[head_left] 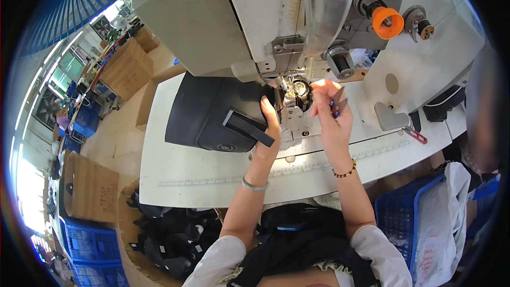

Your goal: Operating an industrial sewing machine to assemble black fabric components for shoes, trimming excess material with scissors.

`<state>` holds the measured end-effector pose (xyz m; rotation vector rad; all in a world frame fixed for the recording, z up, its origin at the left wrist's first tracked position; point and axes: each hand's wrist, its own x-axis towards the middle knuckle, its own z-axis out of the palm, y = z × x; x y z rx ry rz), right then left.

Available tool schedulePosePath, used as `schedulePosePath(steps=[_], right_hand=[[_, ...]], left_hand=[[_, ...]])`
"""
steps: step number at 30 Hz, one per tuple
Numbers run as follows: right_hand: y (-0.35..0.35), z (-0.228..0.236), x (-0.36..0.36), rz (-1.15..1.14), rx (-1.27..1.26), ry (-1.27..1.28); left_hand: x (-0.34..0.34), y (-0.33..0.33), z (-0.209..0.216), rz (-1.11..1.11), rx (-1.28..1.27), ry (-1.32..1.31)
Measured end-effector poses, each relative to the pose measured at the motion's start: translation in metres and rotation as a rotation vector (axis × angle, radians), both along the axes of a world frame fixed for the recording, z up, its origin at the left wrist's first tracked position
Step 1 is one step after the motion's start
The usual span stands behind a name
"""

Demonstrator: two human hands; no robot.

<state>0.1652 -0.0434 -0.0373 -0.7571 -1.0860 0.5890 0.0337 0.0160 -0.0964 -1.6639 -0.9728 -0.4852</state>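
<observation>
My left hand (270,130) grips the right end of a black leather-like pouch (204,109), thumb on top, other fingers mostly hidden. The pouch has a short strap tab (249,127) and a round embossed mark. It lies on its side under the head of a sewing machine (212,16). My right hand (333,125) is closed, fingertips close to the lit hook area (298,89). Small thread snips (334,107) with a blue handle and grey blade appear tucked in that hand. Whether its fingertips pinch a thread is too small to tell.
A white table (212,180) with a ruler strip carries the machine. A grey-headed tool with a red handle (417,135) lies at right. Below left stands a carton of black pieces (175,239). Blue crates (396,218) stand at both sides; a blue fan (79,5) is upper left.
</observation>
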Motion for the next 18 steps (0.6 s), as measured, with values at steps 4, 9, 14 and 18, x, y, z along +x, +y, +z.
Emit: schedulePosePath(steps=[4,9,14,18], right_hand=[[-0.003,0.005,0.009,-0.284,0.020,-0.503],[-0.012,0.016,0.005,-0.307,0.012,-0.642],[-0.036,0.011,0.002,0.265,-0.506,-0.177],[-0.045,0.014,-0.006,0.535,-0.529,0.111]], left_hand=[[0.018,-0.009,0.007,-0.774,-0.358,-1.425],[0.012,-0.012,0.007,-0.359,-0.248,-0.775],[0.016,-0.009,0.005,-0.650,-0.448,-1.355],[0.024,-0.028,0.034,-0.717,-0.672,-1.564]])
